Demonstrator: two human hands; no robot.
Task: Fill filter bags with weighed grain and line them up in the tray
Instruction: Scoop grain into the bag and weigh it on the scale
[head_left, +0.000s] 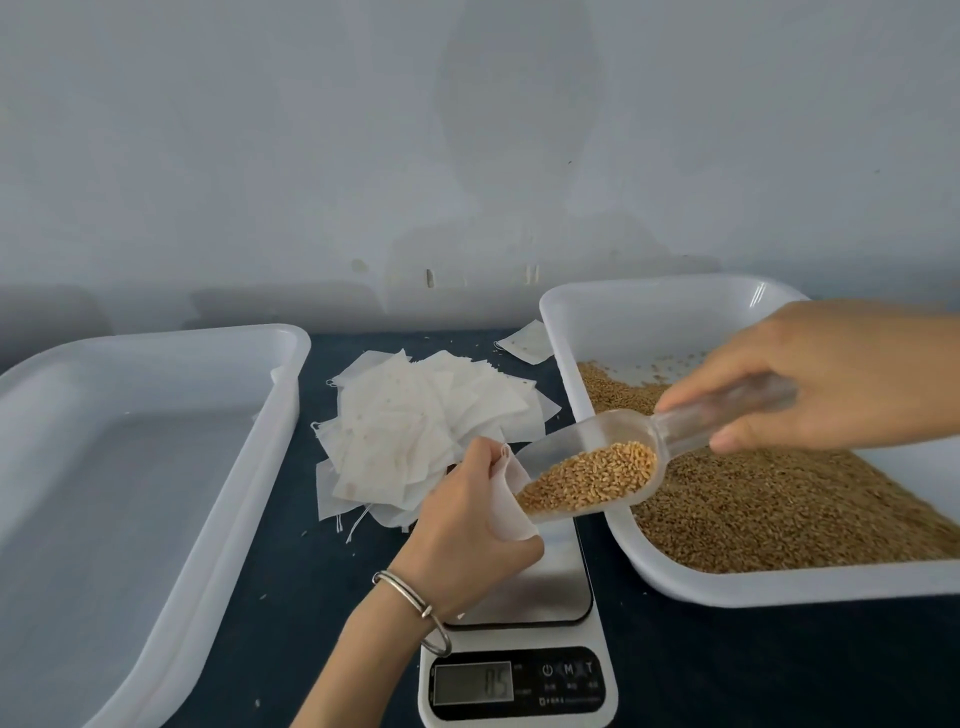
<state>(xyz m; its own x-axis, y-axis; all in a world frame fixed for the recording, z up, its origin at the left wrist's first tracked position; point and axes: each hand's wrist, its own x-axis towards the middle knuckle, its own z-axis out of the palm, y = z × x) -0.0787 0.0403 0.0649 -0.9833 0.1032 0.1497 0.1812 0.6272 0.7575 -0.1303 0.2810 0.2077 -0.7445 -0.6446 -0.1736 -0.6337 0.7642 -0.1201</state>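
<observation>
Left hand (462, 525) pinches the filter bag (506, 499) open over the scale (524, 597) so the right hand's (810, 379) gripped scoop (597, 467) (heaped with grain) pours straight in.

Wall: pale grey-white painted wall (260, 130), upper half of frame, scuffed and chipped near its base at centre.
Tabletop: dark blue-black surface (779, 670), lower frame.
Bracelet: silver metal bangle (413, 608), lower centre, around a wrist.
</observation>
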